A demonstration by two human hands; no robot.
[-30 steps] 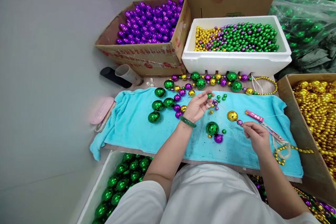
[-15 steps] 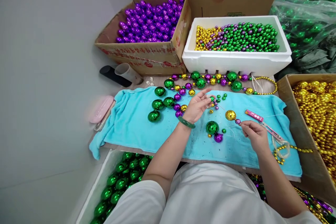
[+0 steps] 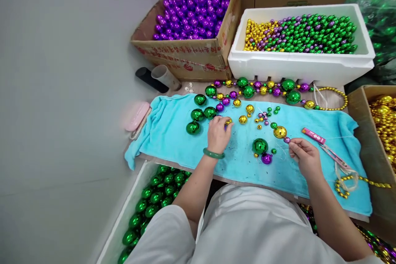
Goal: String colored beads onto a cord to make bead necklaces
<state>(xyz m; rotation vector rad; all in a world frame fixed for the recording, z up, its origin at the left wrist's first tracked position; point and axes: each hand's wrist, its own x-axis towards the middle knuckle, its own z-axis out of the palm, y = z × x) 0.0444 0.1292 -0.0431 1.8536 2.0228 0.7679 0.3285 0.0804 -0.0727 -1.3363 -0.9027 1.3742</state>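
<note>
My left hand (image 3: 219,134), wearing a green bangle (image 3: 213,154), has its fingers curled down over the loose beads on the turquoise towel (image 3: 173,132). A purple bead shows partly between thumb and fingers, with a gold bead (image 3: 228,122) at the fingertips. My right hand (image 3: 305,154) pinches the end of a short threaded strand by a small purple bead (image 3: 287,140). A larger gold bead (image 3: 280,132) and a small green bead (image 3: 274,125) sit on that strand, whose thread or needle points up left. Near it rest a big green bead (image 3: 260,146) and a purple bead (image 3: 266,158).
Behind the towel lies a finished-looking bead necklace (image 3: 292,97). Pink-handled snips (image 3: 314,136) lie right of my right hand. A carton of purple beads (image 3: 185,49), a white foam box (image 3: 300,64), a carton of gold beads (image 3: 383,148) and a cup (image 3: 165,77) surround the towel.
My left hand has let go of the thread and moved left to the loose beads. A small green bead now sits beside the gold one on the strand. The view has shifted.
</note>
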